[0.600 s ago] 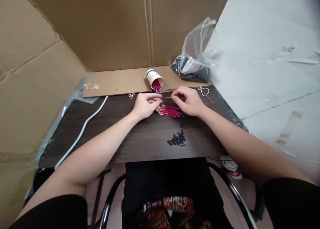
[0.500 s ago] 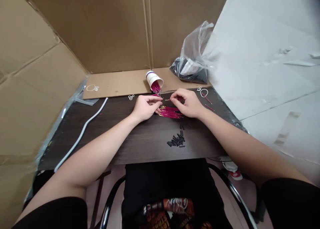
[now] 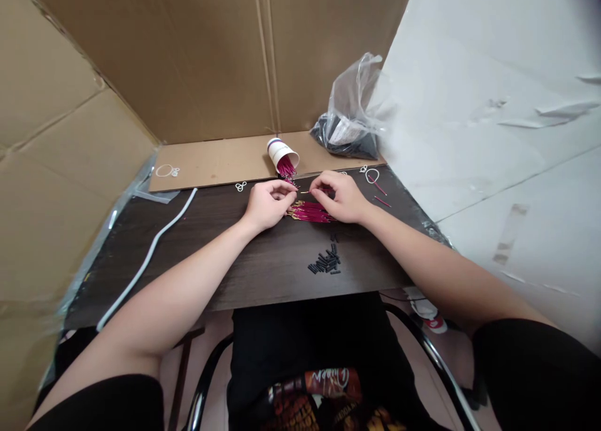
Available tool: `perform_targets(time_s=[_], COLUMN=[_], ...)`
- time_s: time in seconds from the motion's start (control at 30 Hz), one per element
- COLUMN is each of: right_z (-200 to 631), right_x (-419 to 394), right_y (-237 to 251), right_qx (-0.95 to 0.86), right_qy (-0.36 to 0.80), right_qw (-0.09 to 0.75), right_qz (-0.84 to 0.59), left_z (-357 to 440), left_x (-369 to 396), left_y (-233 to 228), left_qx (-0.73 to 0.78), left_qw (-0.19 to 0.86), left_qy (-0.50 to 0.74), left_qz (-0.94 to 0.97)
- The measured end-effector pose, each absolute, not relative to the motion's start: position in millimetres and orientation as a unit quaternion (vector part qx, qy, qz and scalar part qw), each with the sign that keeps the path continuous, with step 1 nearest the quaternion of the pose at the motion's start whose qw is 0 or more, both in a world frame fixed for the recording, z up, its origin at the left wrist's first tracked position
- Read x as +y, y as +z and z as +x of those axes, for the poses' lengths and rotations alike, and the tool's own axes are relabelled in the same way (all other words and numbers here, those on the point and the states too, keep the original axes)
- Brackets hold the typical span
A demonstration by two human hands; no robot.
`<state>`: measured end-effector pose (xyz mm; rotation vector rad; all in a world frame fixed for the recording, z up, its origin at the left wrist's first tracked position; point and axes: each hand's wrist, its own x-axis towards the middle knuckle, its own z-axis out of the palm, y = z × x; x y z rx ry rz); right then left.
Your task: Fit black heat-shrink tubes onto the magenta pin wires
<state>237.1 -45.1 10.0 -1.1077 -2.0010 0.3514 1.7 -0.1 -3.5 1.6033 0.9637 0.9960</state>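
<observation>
Over a dark table point(image 3: 263, 274), the right hand point(image 3: 342, 197) pinches a thin wire point(image 3: 305, 192), gold tip toward the left hand point(image 3: 265, 205). Red wires point(image 3: 310, 212) lie between them, black tubes point(image 3: 323, 263) nearer; on the far side, a tipped cup point(image 3: 280, 150) stands left of a plastic bag point(image 3: 350, 121).

Whatever the left hand point(image 3: 267, 205) may pinch is too small to tell. The right hand point(image 3: 340, 197) covers part of a thin wire point(image 3: 305, 192). Toward the table's point(image 3: 263, 262) far edge, a cup point(image 3: 278, 150) hides its red wires' point(image 3: 285, 166) inner ends; the bag's point(image 3: 353, 96) label point(image 3: 344, 132) is unreadably blurred.
</observation>
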Motion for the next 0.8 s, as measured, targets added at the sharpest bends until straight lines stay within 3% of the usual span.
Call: perform_targets(time_s=[0.33,0.8], right_z=[237.7,236.1], right_x=[-45.6,-45.8], right_y=[10.5,8.0], right_qx=[-0.784,-0.793], right_qy=[0.146,0.146], right_qw=[0.403,0.394], right_qz=[-0.45,-0.442], left_z=[1.3,1.9], left_x=[1.3,-3.3], left_y=[-5.3,-4.1], left_qx=[0.387,0.376], left_qw=[0.427,0.431], left_qy=[0.416,0.402], left_qz=[0.704,0.715])
